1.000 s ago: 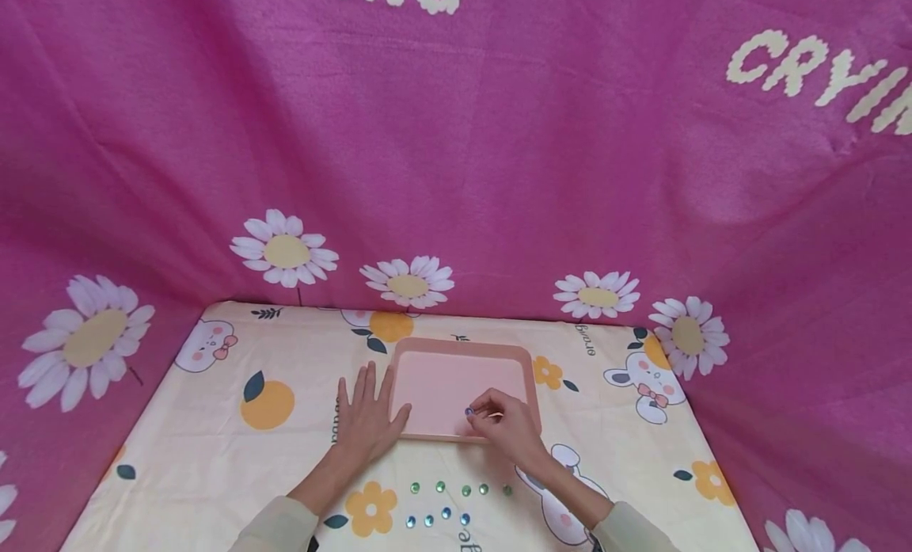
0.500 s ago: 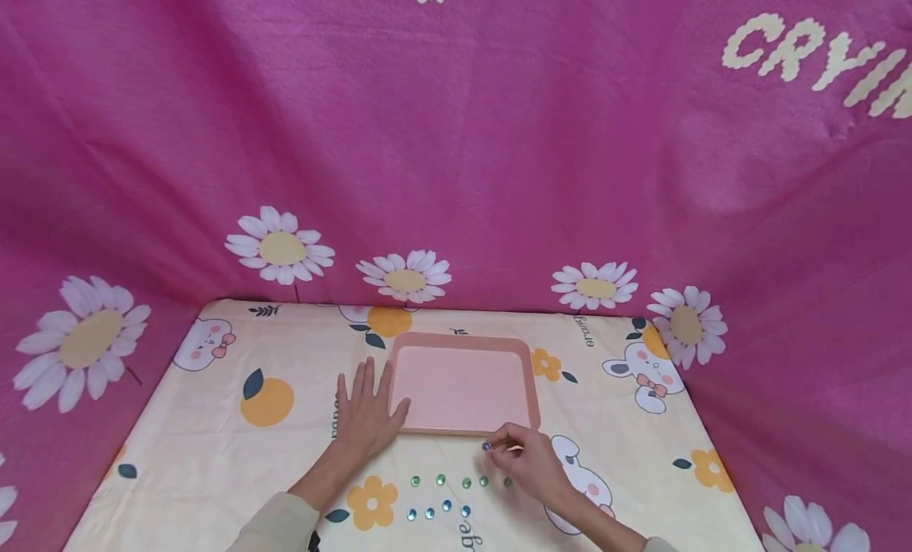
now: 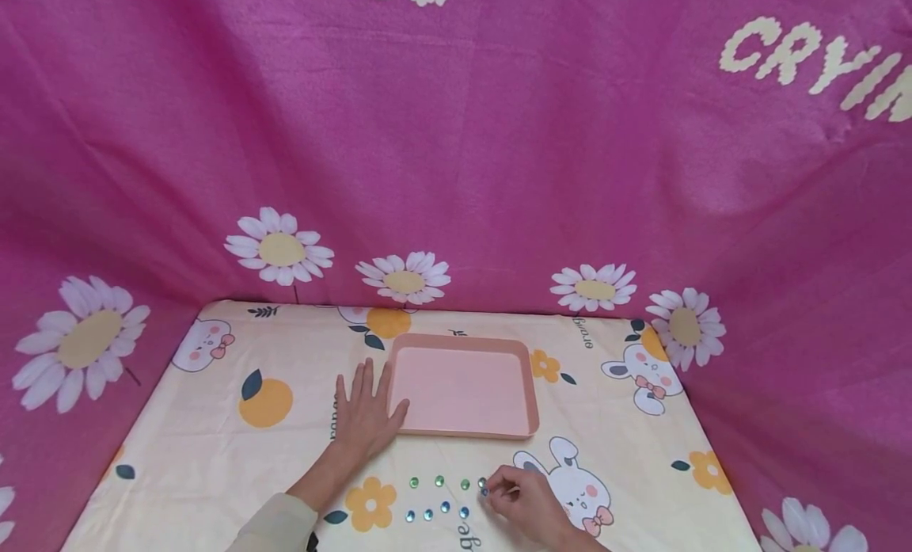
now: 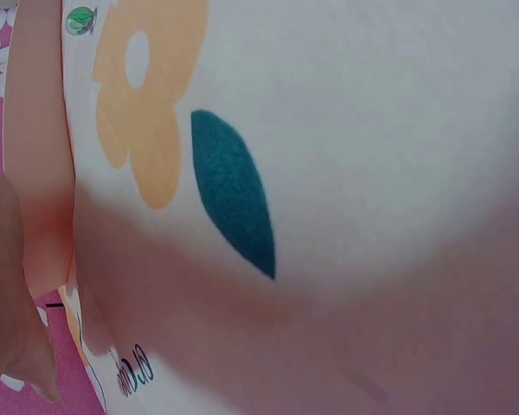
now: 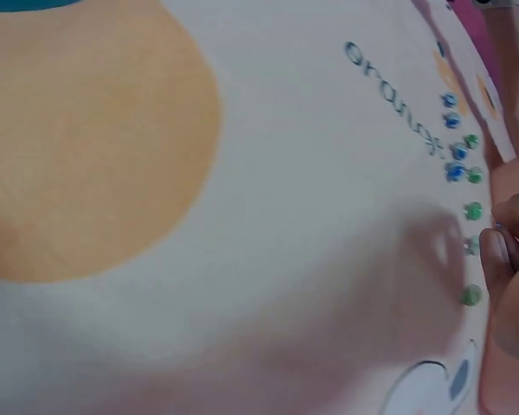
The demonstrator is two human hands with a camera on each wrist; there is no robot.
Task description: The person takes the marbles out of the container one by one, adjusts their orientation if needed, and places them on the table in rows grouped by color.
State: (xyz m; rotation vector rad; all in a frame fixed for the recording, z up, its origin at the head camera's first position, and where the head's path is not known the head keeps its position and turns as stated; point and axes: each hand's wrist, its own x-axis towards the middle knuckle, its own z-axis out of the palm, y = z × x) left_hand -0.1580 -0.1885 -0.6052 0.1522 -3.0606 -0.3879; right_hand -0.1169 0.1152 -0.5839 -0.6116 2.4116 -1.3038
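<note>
My left hand [image 3: 366,413] lies flat with spread fingers at the left side of a pink tray [image 3: 456,390], its thumb at the tray's near left corner. Between thumb and fingertips my right hand [image 3: 526,500] pinches a small blue gem [image 3: 485,492], low over the cloth at the right end of two rows of gems. Several green gems [image 3: 439,481] make the farther row. Blue gems [image 3: 445,507] form the nearer one. In the right wrist view the pinching fingers [image 5: 496,259] show at the right edge, beyond the gems. Fingers hide part of the green row.
A cream cloth [image 3: 228,473] printed with rabbits, oranges and flowers covers the table. Magenta curtain fabric [image 3: 463,164] with daisies hangs behind and at both sides.
From over the tray, my right hand has come back toward me, past the near rim, to the right end of the gem rows, still pinching the blue gem. The left hand stays put.
</note>
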